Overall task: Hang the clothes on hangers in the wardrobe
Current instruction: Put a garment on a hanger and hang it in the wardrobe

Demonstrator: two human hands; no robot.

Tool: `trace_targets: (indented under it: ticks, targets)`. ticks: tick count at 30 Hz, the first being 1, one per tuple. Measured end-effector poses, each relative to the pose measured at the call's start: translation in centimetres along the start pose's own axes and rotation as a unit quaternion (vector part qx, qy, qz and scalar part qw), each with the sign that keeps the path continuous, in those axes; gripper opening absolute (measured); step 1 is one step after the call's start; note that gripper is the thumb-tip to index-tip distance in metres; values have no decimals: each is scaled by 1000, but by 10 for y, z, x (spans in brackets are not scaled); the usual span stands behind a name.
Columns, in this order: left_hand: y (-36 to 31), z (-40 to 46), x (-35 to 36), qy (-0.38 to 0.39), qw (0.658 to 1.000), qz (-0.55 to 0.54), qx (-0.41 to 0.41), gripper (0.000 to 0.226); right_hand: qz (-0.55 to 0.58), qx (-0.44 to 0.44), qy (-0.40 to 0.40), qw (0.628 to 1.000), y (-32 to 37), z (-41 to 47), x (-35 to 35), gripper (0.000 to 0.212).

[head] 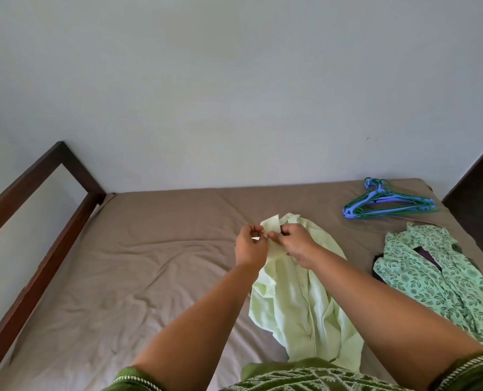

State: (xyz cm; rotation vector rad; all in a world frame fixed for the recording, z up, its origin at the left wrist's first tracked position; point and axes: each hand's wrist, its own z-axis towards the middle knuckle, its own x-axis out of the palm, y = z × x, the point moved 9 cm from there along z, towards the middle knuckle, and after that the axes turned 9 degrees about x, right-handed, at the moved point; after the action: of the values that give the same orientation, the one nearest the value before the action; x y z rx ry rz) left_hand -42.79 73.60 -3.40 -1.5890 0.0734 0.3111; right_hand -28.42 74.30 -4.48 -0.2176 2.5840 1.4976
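Observation:
A pale green shirt [299, 300] lies lengthwise on the bed in front of me, collar end away from me. My left hand [250, 245] and my right hand [295, 242] both pinch the shirt's collar area, lifting it slightly off the sheet. A bundle of blue and green plastic hangers [387, 203] lies at the far right of the bed, apart from both hands. A green leaf-print garment [437, 277] is spread to the right of the shirt, over something dark. No wardrobe is visible.
The bed has a wrinkled brown sheet [139, 277] and a dark wooden frame [34, 215] along the left. A plain wall stands behind it. Dark furniture [477, 187] is at the right edge.

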Motion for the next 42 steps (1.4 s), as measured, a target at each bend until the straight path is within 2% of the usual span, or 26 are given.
trace_targets:
  ticks: [3,6,8,10,13,16,19,21,23,24,27,30,33,37,39,41,42]
  targets:
    - [17,3,7,19,978,-153,-138,9,23,16,-17,999,3,0,4,5]
    - [24,4,17,93,927,-265,-248,9,61,34,-7,998,3,2,9,11]
    - [24,6,19,122,904,-297,-282,13,65,36,-5,997,6,2,14,15]
    - [22,7,15,142,905,-283,-285,14,24,32,-18,999,9,0,17,17]
    - [16,9,9,173,933,-215,-232,12,-33,20,-31,999,12,1,20,17]
    - [2,23,-2,155,978,-104,-96,7,-7,17,-43,999,15,0,23,15]
    - [-5,28,-13,115,990,-79,-37,5,8,-2,-53,999,23,-4,24,21]
    - [-8,29,-17,105,994,-21,-2,11,-65,-32,-101,992,32,-11,18,19]
    - [-6,27,-18,113,994,-3,-5,22,-139,-67,-136,979,41,-19,15,12]
    - [-2,27,-17,118,992,-29,-29,27,-141,-78,-127,979,43,-21,17,15]
    - [4,27,-18,155,975,-134,-83,22,-21,-54,-26,998,33,-23,25,24]
    - [4,28,-16,193,976,-85,-62,15,24,3,32,999,11,-18,32,8]
    - [3,27,-14,192,980,48,3,10,34,33,-1,999,-4,-14,32,11]
    - [9,23,-8,192,980,42,-1,14,41,26,0,999,-10,-12,32,11]
    - [9,20,-5,181,979,96,14,14,-80,-25,-64,994,-6,-12,19,13]
    - [2,19,-4,147,960,222,88,13,-184,-85,-146,968,3,-17,6,17]
    - [-3,16,-3,130,950,256,123,12,-197,-112,-167,960,6,-18,2,24]
